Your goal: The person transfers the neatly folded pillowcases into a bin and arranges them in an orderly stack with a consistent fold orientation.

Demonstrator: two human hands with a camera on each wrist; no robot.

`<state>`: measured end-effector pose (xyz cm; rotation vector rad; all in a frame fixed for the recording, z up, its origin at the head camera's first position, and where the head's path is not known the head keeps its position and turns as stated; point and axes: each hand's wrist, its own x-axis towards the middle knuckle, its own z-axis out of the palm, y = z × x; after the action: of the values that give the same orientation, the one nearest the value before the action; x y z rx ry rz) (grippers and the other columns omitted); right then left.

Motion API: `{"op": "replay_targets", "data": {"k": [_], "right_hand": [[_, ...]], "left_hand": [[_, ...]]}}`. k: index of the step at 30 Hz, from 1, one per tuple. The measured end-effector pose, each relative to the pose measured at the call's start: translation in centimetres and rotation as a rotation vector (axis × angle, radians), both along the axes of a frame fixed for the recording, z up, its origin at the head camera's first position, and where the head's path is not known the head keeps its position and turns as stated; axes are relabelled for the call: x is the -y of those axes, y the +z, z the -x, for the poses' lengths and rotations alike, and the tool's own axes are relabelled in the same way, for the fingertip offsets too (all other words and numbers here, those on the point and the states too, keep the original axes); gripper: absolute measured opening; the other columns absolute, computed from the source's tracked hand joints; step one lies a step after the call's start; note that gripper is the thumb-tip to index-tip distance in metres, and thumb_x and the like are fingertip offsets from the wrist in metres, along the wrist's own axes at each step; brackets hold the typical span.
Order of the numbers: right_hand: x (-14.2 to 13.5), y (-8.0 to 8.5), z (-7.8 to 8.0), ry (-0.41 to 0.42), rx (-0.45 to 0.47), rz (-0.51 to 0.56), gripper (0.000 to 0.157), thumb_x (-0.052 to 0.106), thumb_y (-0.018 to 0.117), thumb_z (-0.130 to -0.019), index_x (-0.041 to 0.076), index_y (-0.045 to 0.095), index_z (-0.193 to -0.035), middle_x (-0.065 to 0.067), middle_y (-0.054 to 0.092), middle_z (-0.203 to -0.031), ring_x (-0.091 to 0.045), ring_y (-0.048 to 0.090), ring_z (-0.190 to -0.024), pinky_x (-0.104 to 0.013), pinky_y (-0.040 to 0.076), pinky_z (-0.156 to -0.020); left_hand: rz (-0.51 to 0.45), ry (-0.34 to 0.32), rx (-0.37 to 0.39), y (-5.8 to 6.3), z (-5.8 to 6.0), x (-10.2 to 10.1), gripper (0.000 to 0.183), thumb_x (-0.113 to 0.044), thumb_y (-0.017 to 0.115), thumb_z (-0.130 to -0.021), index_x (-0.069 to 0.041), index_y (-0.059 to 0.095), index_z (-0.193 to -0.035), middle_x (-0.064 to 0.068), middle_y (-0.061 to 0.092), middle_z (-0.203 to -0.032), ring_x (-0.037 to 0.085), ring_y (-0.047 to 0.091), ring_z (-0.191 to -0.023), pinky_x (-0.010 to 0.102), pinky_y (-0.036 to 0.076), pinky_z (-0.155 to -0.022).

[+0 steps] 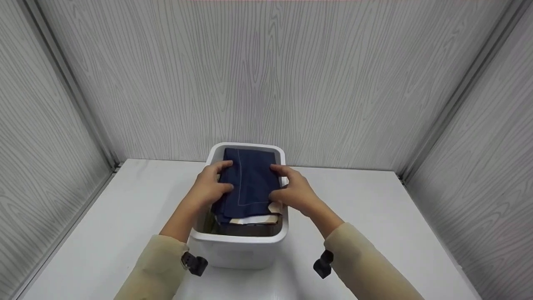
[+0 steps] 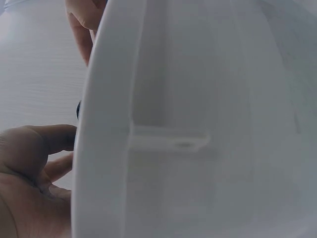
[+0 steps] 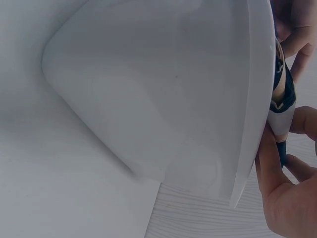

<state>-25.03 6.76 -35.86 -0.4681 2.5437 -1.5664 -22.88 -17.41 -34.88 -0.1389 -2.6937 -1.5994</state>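
A folded navy cloth (image 1: 254,179) with a light stitched line lies within the mouth of a white plastic bin (image 1: 239,238). Along its left side my left hand (image 1: 210,185) grips it, thumb and fingertips on top. My right hand (image 1: 296,189) holds the opposite side, fingers curled at the edge. A white and tan patterned layer (image 1: 255,219) shows under the navy cloth at the near end. In the right wrist view, the bundle's edge (image 3: 281,121) rises above the bin rim beside my right hand (image 3: 292,203). The bin wall (image 2: 198,89) hides part of my left hand (image 2: 34,178) in the left wrist view.
The bin stands on a white table (image 1: 354,216), near its back edge. Grey wood-grain panels (image 1: 258,75) rise behind and on both sides. Darker contents (image 1: 208,225) show deeper in the bin, too dim to name.
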Motion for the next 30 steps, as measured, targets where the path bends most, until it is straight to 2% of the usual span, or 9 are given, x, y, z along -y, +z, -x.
{"op": "replay_targets", "data": {"k": [5, 13, 23, 30], "right_hand": [[0.18, -0.13, 0.08, -0.025, -0.033, -0.047, 0.081, 0.000, 0.071, -0.068, 0.016, 0.052, -0.145, -0.006, 0.054, -0.141, -0.023, 0.062, -0.096, -0.037, 0.053, -0.087], [0.38, 0.14, 0.15, -0.041, -0.050, -0.075, 0.079, 0.001, 0.073, -0.068, 0.013, 0.053, -0.144, -0.007, 0.057, -0.140, -0.023, 0.054, -0.119, -0.042, 0.049, -0.099], [0.41, 0.01, 0.23, -0.056, -0.028, -0.084, 0.077, 0.002, 0.075, -0.071, 0.012, 0.054, -0.143, -0.007, 0.059, -0.136, -0.023, 0.055, -0.118, -0.040, 0.052, -0.096], [0.23, 0.19, 0.16, -0.063, -0.015, -0.065, 0.074, 0.002, 0.075, -0.072, 0.012, 0.055, -0.142, -0.008, 0.058, -0.137, -0.024, 0.060, -0.108, -0.036, 0.056, -0.085]], "left_hand": [[-0.003, -0.003, 0.010, -0.18, 0.24, 0.16, 0.068, 0.008, 0.060, -0.085, -0.002, 0.041, -0.150, 0.024, 0.039, -0.153, 0.040, 0.045, -0.135, 0.055, 0.044, -0.105], [0.021, 0.000, 0.010, -0.22, 0.43, 0.39, 0.068, 0.007, 0.061, -0.085, -0.002, 0.042, -0.149, 0.025, 0.041, -0.152, 0.041, 0.044, -0.135, 0.055, 0.045, -0.104], [0.018, 0.002, 0.040, -0.27, 0.46, 0.20, 0.067, 0.007, 0.059, -0.087, -0.003, 0.040, -0.151, 0.024, 0.038, -0.154, 0.040, 0.043, -0.137, 0.056, 0.044, -0.105], [0.011, 0.000, 0.047, 0.00, 0.69, 0.00, 0.067, 0.007, 0.059, -0.087, -0.002, 0.040, -0.150, 0.024, 0.039, -0.153, 0.041, 0.045, -0.134, 0.057, 0.046, -0.103]]}}
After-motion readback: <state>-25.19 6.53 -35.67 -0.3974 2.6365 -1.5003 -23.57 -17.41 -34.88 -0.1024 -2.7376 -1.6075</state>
